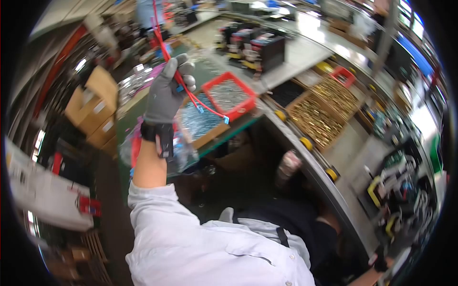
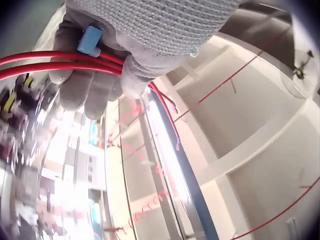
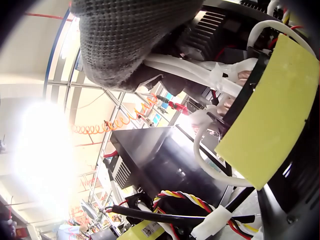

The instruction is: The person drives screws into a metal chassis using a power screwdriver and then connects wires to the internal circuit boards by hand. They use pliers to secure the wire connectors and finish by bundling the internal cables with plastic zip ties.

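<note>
My left hand (image 1: 167,93), in a grey knit glove, is raised over the bench and grips several red wires (image 2: 60,67). Small blue connectors (image 1: 225,119) cap their lower ends, and another blue connector (image 2: 90,41) lies against the gloved fingers. The wires run up past the hand as well. At the lower right my right hand is mostly cut off in the head view. In the right wrist view this gloved right hand (image 3: 132,45) holds thick white cables (image 3: 192,72) on a black electrical unit with a yellow panel (image 3: 272,112); its fingertips are partly hidden behind them.
A red bin (image 1: 253,101) of silvery parts and a cardboard tray (image 1: 210,138) stand below the left hand. Wooden trays with brass parts (image 1: 317,121) line the metal bench edge (image 1: 334,200). Black boxes (image 1: 267,52) stand farther back; cardboard boxes (image 1: 93,102) are at left.
</note>
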The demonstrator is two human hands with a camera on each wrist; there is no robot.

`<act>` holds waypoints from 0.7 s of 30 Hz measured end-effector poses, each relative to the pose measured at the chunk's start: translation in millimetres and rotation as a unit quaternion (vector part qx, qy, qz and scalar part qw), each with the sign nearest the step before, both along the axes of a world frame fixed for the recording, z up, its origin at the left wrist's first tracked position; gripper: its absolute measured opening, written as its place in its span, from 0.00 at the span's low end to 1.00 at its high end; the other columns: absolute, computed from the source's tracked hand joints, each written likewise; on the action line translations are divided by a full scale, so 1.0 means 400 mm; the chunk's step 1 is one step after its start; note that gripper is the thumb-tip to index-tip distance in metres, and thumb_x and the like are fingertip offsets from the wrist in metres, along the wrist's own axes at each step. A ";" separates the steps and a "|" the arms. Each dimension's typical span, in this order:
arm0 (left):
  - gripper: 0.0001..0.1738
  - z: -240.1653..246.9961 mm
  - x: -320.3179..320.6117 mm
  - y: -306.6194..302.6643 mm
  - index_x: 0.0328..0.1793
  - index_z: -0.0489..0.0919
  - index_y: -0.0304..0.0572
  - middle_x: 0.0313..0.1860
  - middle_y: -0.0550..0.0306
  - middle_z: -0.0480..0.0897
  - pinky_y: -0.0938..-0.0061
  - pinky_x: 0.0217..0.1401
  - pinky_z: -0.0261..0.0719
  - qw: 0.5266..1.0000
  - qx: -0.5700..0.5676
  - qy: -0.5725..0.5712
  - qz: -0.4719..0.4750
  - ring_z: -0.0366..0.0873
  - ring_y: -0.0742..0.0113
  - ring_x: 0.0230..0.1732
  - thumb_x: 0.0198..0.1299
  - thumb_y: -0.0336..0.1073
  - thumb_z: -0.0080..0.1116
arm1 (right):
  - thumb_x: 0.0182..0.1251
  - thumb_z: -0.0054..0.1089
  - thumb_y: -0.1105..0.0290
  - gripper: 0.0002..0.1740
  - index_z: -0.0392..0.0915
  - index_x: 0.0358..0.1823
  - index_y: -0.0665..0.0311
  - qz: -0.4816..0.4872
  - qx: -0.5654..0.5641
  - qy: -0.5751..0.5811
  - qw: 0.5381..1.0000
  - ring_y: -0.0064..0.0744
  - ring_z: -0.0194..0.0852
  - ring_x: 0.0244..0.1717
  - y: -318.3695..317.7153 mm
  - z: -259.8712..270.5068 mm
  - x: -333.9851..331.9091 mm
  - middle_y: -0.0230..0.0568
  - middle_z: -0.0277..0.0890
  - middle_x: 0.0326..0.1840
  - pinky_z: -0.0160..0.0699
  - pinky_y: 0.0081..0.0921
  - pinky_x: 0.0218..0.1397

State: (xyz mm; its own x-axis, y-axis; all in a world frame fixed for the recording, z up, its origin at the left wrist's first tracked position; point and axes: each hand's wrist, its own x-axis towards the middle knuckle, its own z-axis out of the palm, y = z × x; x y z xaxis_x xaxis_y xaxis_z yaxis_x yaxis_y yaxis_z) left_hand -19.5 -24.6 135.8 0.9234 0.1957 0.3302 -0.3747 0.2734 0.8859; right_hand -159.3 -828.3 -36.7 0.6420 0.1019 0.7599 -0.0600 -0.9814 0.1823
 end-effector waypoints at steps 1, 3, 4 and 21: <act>0.20 -0.014 0.030 -0.082 0.60 0.77 0.37 0.44 0.54 0.85 0.72 0.36 0.82 0.998 -0.020 -0.013 -0.050 0.82 0.70 0.34 0.74 0.45 0.52 | 0.70 0.60 0.63 0.29 0.67 0.67 0.72 0.038 0.290 -0.010 0.956 0.41 0.74 0.58 0.149 0.073 -0.022 0.54 0.71 0.64 0.72 0.36 0.62; 0.21 -0.035 0.069 -0.258 0.61 0.76 0.36 0.41 0.55 0.85 0.74 0.35 0.81 0.990 -0.049 -0.030 -0.126 0.81 0.70 0.32 0.75 0.45 0.50 | 0.67 0.59 0.74 0.28 0.66 0.68 0.71 0.056 0.283 -0.081 0.954 0.39 0.72 0.62 0.212 0.117 -0.074 0.48 0.69 0.67 0.71 0.31 0.64; 0.22 -0.039 0.074 -0.353 0.63 0.75 0.37 0.39 0.60 0.83 0.74 0.36 0.76 0.980 -0.058 -0.029 -0.188 0.77 0.72 0.31 0.75 0.46 0.49 | 0.67 0.58 0.76 0.27 0.67 0.67 0.71 0.023 0.245 -0.088 0.965 0.40 0.72 0.62 0.276 0.175 -0.092 0.48 0.70 0.65 0.70 0.32 0.65; 0.16 -0.495 -0.018 -1.015 0.60 0.78 0.36 0.36 0.59 0.83 0.81 0.39 0.79 0.917 0.125 0.059 -0.373 0.80 0.76 0.35 0.74 0.38 0.51 | 0.42 0.52 0.86 0.20 0.80 0.40 0.68 0.183 0.368 0.027 0.911 0.48 0.80 0.52 0.658 0.161 -0.060 0.47 0.82 0.43 0.77 0.37 0.56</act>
State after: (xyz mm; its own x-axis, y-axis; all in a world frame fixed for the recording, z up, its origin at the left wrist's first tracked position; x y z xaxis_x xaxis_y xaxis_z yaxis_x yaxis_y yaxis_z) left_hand -26.8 -430.6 -62.0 0.8014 -0.5739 0.1686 -0.0642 0.1977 0.9782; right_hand -183.4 -565.2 27.8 0.7057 -0.2076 0.6774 0.2856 -0.7916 -0.5401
